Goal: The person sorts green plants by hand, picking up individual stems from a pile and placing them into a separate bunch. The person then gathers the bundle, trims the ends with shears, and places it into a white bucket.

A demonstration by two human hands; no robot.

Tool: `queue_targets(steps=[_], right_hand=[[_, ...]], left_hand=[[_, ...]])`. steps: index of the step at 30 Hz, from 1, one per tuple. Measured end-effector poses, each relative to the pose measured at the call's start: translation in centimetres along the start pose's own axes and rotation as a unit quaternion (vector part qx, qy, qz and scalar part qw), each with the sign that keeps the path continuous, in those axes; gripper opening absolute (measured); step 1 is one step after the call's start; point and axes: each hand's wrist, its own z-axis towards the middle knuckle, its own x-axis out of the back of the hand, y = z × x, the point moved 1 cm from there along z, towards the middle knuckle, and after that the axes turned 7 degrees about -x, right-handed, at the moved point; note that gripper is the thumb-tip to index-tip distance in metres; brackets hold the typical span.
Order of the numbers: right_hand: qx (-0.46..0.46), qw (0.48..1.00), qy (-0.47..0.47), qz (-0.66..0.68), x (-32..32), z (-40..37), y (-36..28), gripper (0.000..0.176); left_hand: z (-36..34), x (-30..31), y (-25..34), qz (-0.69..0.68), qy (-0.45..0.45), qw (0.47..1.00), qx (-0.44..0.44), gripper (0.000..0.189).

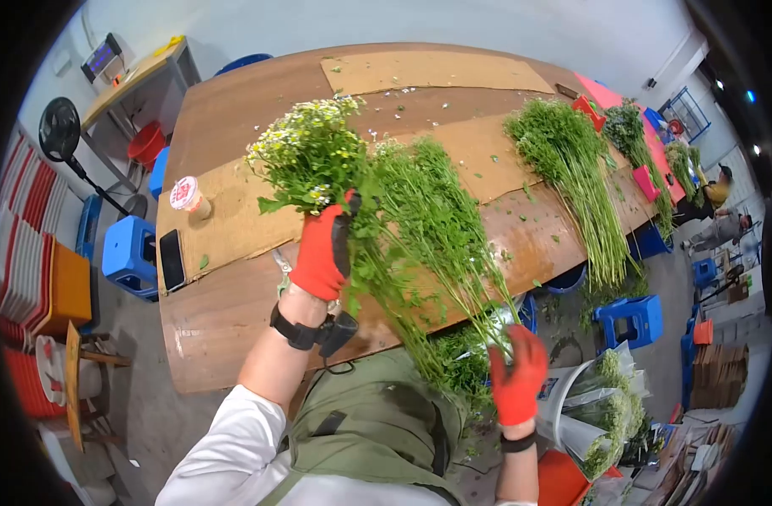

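The left hand [322, 253], in a red knitted glove, has its fingers closed tight around a bunch [318, 152] of thin green stems. The bunch sits a little left of centre above the surface [225, 312]. Its small white-and-yellow flower heads fan out at 11 o'clock from the fist, and its long wiry stems trail off toward 5 o'clock. A black strap [300, 331] circles this wrist.

The right hand [519, 375], in a matching red glove, is at 5 o'clock in the view. Its fingers are spread open against the lower stem ends and hold nothing firmly.

The surface is broad, worn brown wood with rounded corners. Two flat sheets of tan cardboard [436, 72] lie on it, dotted with leaf scraps. Three more heaps of feathery cut stems [571, 169] lie toward 2 o'clock.

At 9 o'clock from the left hand lies one glossy black phone [172, 260]. One round cup [184, 194] with a pink-printed lid stands at 10 o'clock.

Off the surface there are three blue plastic stools [129, 253] around the edges. One white bucket [563, 401] of sleeved bunches stands at 4 o'clock, and one black fan [59, 128] at 10 o'clock.
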Motion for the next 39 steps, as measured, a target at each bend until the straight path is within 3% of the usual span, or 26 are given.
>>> queue_targets(steps=[2,3,6,7,8,9,10,11,12,14,15,16,17,18,20,21,23,24,26,28,32,33,34,36,37,39], right_hand=[[0.111,0.993,0.018,0.022,-1.6,2.6,-4.8,0.041],[0.149,0.988,0.023,0.015,-3.0,3.8,-6.8,0.039],[0.197,0.980,0.036,0.016,-6.6,5.4,-7.0,0.032],[0.206,0.977,0.044,0.023,-7.3,5.6,-6.7,0.027],[0.211,0.976,0.044,0.027,-7.3,5.5,-6.4,0.027],[0.180,0.982,0.029,0.037,-6.9,4.7,-5.3,0.021],[0.150,0.988,0.012,0.046,-6.4,3.7,-3.9,0.016],[0.085,0.994,-0.006,0.064,-6.8,2.0,-1.0,0.014],[0.020,0.996,-0.024,0.081,-7.4,-0.1,2.1,0.013],[-0.064,0.996,-0.060,0.011,-6.7,-3.6,6.1,0.016],[-0.064,0.996,-0.063,0.010,-5.9,-3.5,5.2,0.016],[-0.039,0.999,-0.011,-0.005,-4.1,-3.2,2.9,0.018],[-0.016,0.999,0.042,-0.022,-2.8,-2.8,1.0,0.021],[-0.022,0.998,0.045,-0.027,-2.4,-2.2,-0.2,0.021],[0.110,0.992,0.060,-0.033,-2.3,-0.2,-2.7,0.026],[0.107,0.992,0.060,-0.037,-2.7,0.8,-3.5,0.026],[0.225,0.966,0.102,-0.073,-4.0,2.8,-5.1,0.029],[0.227,0.966,0.103,-0.071,-4.7,3.5,-5.5,0.029],[0.268,0.945,0.165,-0.083,-5.6,4.3,-6.1,0.031],[0.273,0.950,0.140,-0.055,-5.7,4.8,-6.1,0.031],[0.204,0.977,0.048,0.034,-6.0,3.8,-4.8,0.030],[0.164,0.985,0.017,0.040,-5.8,2.8,-4.1,0.030],[0.138,0.989,-0.013,0.047,-5.8,1.4,-2.3,0.030],[0.019,0.999,-0.028,-0.019,-6.5,-2.5,2.4,0.022],[-0.015,0.986,-0.109,-0.128,-5.4,-3.1,2.8,0.021],[-0.046,0.970,-0.162,-0.175,-4.4,-4.2,2.2,0.024]], left_hand=[[-0.3,-1.3,3.6,0.154,-0.063,0.986,0.006,0.024],[-0.3,-1.3,4.9,0.264,-0.138,0.946,-0.126,0.025],[-0.2,-1.2,6.6,0.332,-0.155,0.909,-0.197,0.026],[-0.6,-0.4,4.6,0.216,-0.111,0.970,-0.028,0.027],[0.0,0.6,2.4,0.221,-0.107,0.969,-0.030,0.027],[1.2,1.8,-0.1,-0.028,0.012,0.997,0.072,0.028],[1.7,2.6,-1.4,-0.276,0.131,0.938,0.166,0.029],[2.5,2.6,3.7,-0.313,0.095,0.924,0.200,0.030],[2.9,3.9,2.6,-0.294,0.103,0.936,0.162,0.031],[3.4,3.9,3.3,-0.287,0.120,0.933,0.179,0.029],[3.1,3.8,2.0,-0.272,0.135,0.938,0.168,0.028],[2.4,3.4,0.0,-0.256,0.148,0.942,0.159,0.027],[1.5,2.7,-1.9,-0.145,0.130,0.971,0.143,0.027],[1.1,1.9,-1.6,-0.149,0.123,0.970,0.145,0.027],[0.1,0.4,-0.9,-0.113,0.051,0.977,0.173,0.027],[-0.1,0.1,-0.6,-0.093,0.016,0.981,0.170,0.029],[-0.9,-0.6,-0.6,-0.142,0.011,0.974,0.174,0.030],[-1.1,-0.7,0.0,-0.188,0.009,0.966,0.175,0.031],[-1.5,-0.2,1.2,-0.108,-0.023,0.975,0.194,0.031],[-1.5,-0.6,3.4,-0.039,-0.048,0.974,0.219,0.031],[-1.8,0.2,0.5,-0.049,-0.026,0.993,0.102,0.032],[-1.3,0.3,0.6,-0.206,0.075,0.958,0.184,0.033],[-0.8,0.3,0.8,-0.357,0.173,0.881,0.257,0.033],[1.3,1.9,3.4,-0.303,0.153,0.915,0.219,0.029],[1.7,2.4,3.5,-0.288,0.145,0.923,0.208,0.026],[1.1,2.2,2.7,-0.270,0.129,0.931,0.207,0.024]])
